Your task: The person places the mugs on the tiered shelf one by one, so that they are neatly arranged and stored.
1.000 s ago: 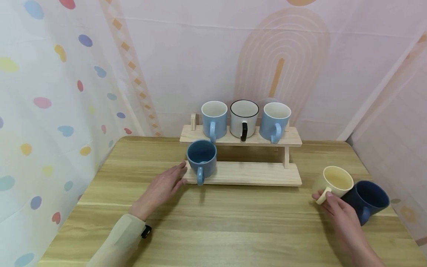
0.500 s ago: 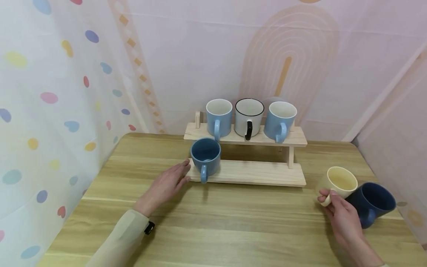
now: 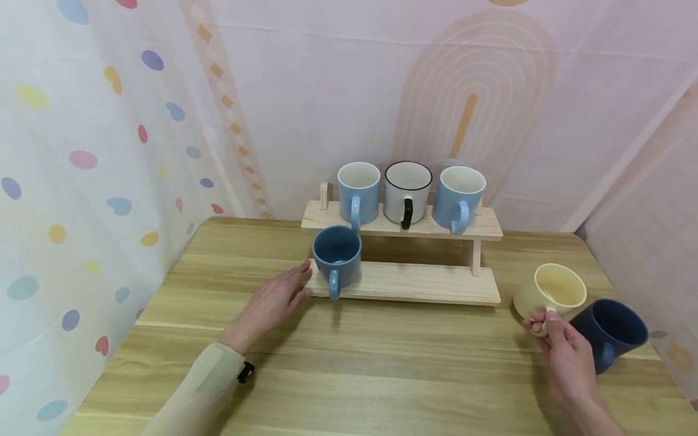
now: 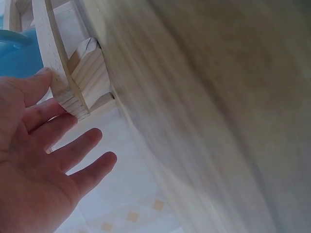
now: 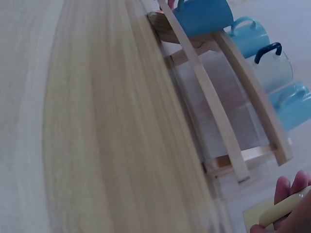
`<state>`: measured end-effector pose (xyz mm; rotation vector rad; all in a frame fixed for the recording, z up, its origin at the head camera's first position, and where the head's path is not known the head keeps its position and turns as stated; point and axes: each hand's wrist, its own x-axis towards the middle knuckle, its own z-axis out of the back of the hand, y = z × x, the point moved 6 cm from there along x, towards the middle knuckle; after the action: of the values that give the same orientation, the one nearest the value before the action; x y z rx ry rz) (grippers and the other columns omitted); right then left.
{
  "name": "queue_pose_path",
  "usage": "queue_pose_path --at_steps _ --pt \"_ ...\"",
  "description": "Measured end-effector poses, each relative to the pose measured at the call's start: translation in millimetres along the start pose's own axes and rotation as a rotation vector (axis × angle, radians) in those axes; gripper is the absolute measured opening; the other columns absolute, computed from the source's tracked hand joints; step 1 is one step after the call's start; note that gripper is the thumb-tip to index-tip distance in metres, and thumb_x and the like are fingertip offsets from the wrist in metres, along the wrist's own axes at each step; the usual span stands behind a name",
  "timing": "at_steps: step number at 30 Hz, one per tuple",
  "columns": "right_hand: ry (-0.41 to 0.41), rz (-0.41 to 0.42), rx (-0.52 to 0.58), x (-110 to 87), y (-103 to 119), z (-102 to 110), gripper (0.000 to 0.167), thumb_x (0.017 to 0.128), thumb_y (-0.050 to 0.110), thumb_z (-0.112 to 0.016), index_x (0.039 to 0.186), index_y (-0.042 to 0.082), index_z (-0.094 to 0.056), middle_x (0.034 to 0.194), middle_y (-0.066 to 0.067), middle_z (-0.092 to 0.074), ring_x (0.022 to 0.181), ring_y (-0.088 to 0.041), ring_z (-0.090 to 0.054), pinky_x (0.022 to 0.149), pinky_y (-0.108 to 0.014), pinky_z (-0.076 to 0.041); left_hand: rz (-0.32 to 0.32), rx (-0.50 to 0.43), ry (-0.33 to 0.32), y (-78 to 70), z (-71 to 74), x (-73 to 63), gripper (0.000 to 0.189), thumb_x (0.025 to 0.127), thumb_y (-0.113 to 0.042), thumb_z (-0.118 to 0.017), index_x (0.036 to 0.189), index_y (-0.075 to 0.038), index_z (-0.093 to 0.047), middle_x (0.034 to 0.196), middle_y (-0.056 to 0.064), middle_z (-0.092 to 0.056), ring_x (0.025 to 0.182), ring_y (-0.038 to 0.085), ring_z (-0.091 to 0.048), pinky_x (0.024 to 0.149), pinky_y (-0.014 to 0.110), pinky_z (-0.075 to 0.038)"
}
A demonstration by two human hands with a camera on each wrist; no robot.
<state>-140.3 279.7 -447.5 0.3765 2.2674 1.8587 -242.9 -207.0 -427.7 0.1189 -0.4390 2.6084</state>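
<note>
My right hand [image 3: 569, 357] grips the handle of a pale yellow mug [image 3: 526, 297] at the table's right. Whether the mug touches the table is hard to tell. Right beside it stands a dark navy mug [image 3: 591, 327]. In the right wrist view, fingers [image 5: 283, 189] curl round the yellow handle [image 5: 279, 211]. My left hand [image 3: 269, 306] touches the left end of the wooden rack's lower shelf [image 3: 425, 281], fingers extended. The left wrist view shows its thumb and fingertips against the shelf end [image 4: 73, 99]. A blue mug [image 3: 340, 269] sits on that shelf's left part.
On the upper shelf [image 3: 313, 216] stand a light blue mug [image 3: 360, 200], a white mug with black rim and handle [image 3: 395, 203], and another light blue mug [image 3: 447, 206]. The wood-grain table [image 3: 382, 369] is bordered by patterned curtains [image 3: 305, 103] behind and at the sides.
The right hand has taken a firmer grip on the yellow mug's handle, and the mug has shifted slightly away from me. The left hand stays at the shelf end. The head view moved slightly.
</note>
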Motion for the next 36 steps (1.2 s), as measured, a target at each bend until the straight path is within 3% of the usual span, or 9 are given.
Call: queue_pose_path --at_steps 8,18,27,36 --pt "0.003 0.046 -0.038 -9.4 11 -8 0.042 0.111 0.026 -0.049 0.088 -0.007 -0.059 0.104 0.002 -0.063 0.098 -0.007 -0.067 0.090 -0.013 -0.051 0.006 -0.012 0.000 0.3 0.3 -0.9 0.052 0.105 -0.023 -0.063 0.148 0.005 -0.052 0.158 0.021 -0.044 0.136 0.042 -0.053 0.109 0.058 -0.044" --pt "0.042 0.129 0.038 -17.8 23 -20 0.036 0.110 0.016 -0.049 0.085 -0.007 -0.061 0.104 0.001 -0.065 0.095 -0.009 -0.069 0.091 -0.014 -0.052 0.009 -0.020 -0.013 0.9 0.5 -1.6 0.051 0.105 -0.022 -0.063 0.148 0.005 -0.052 0.157 0.021 -0.045 0.135 0.042 -0.054 0.108 0.058 -0.045" --pt "0.124 0.194 0.046 -26.2 34 -37 0.034 0.111 0.009 -0.045 0.086 -0.006 -0.061 0.103 0.000 -0.065 0.096 -0.010 -0.068 0.093 -0.016 -0.052 0.003 -0.030 -0.033 0.0 0.9 -2.9 0.051 0.105 -0.021 -0.063 0.147 0.006 -0.052 0.156 0.021 -0.046 0.133 0.042 -0.055 0.108 0.058 -0.046" --pt "0.168 0.183 -0.025 -30.4 37 -60 0.034 0.111 0.009 -0.045 0.088 -0.010 -0.060 0.105 -0.001 -0.067 0.096 -0.010 -0.069 0.094 -0.016 -0.052 0.006 -0.024 -0.032 0.6 -0.2 -3.0 0.052 0.105 -0.022 -0.063 0.147 0.005 -0.052 0.157 0.021 -0.046 0.134 0.043 -0.055 0.108 0.058 -0.045"
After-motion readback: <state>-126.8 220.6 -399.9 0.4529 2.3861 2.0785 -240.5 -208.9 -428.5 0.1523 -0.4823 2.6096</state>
